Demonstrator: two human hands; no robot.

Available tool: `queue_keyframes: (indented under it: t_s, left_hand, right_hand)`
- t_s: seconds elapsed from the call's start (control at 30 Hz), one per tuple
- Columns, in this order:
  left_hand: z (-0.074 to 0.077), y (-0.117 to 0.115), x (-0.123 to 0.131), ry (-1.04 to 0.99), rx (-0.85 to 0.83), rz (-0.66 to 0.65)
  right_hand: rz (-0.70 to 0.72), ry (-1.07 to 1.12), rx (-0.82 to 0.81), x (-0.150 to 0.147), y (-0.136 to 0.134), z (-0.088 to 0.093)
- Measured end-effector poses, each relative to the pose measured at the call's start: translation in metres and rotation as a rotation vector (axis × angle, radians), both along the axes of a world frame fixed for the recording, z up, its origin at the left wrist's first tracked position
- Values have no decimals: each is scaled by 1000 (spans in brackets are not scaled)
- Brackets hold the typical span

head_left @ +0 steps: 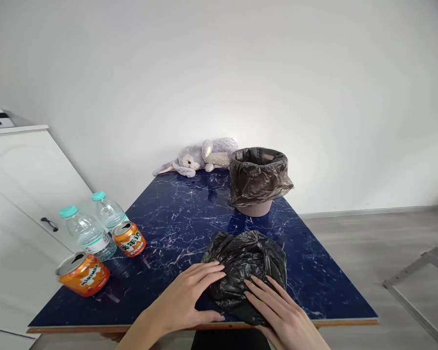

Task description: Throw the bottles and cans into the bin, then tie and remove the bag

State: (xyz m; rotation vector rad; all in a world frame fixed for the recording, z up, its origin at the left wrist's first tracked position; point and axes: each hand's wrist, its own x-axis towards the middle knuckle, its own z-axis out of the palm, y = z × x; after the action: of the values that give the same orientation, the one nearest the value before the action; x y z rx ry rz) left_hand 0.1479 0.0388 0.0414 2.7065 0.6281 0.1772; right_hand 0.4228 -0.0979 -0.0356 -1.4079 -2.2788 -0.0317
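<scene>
A crumpled black plastic bag [250,253] lies at the front edge of the dark blue marbled table [182,209]. My left hand [195,294] touches its left side, fingers stretched out and thumb apart near the table edge. On the bag's right part rests my right hand [277,308], fingers spread and flat; its thumb is partly hidden at the table edge. Neither hand grasps anything visibly. Beyond the bag stands a trash bin [255,209], lined with another black bag [257,182] folded over its rim.
On the left stand two orange soda cans [89,279] and two clear bottles [91,233] with teal caps. A plush rabbit [204,155] lies by the wall. A white cabinet [25,209] adjoins the table's left side; a metal frame [412,287] stands on the right floor.
</scene>
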Motion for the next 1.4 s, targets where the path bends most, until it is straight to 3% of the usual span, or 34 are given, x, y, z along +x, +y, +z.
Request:
queue_keyframes:
  t_s: [0.07, 0.17, 0.23, 0.33, 0.4, 0.47, 0.53, 0.63, 0.73, 0.87, 0.93, 1.07, 1.2, 1.4]
  left_hand:
    - [3, -4, -1, -36, 31, -32]
    - [3, -10, 0, -92, 27, 6]
    - [3, -10, 5, -95, -49, 124]
    - [4, -2, 18, -42, -204, 328]
    - [4, 8, 29, -51, -250, 412]
    - [2, 20, 40, -77, -279, 462]
    - [-4, 30, 50, -89, -315, 490]
    - [-14, 39, 59, -137, -303, 500]
    - [-22, 42, 60, -171, -166, 476]
    - [-29, 52, 47, -170, 160, 467]
    - [-31, 59, 37, -181, 206, 432]
    - [-28, 60, 17, -241, 121, 429]
    - [-25, 42, -9, -308, 59, 490]
    - [-23, 18, -60, -380, -28, 604]
  right_hand:
    - [-13, 131, -119, 4, -3, 7]
    - [-158, 454, -264, 10, -6, 20]
    - [-266, 629, -355, 15, -2, 29]
    - [-349, 726, -417, 19, 13, 39]
    - [-439, 694, -254, 16, 23, 43]
    - [-517, 569, 19, 3, 29, 46]
    - [-499, 391, 222, -16, 31, 45]
    - [-379, 170, 228, -47, 34, 36]
    - [-393, 72, 127, -63, 45, 17]
    - [-430, 42, 15, -54, 57, -3]
    - [-395, 31, -8, -45, 56, -6]
    - [-376, 2, 51, -39, 39, -7]
    - [-319, 16, 106, -58, 22, -9]
    - [-432, 63, 96, -92, 39, -20]
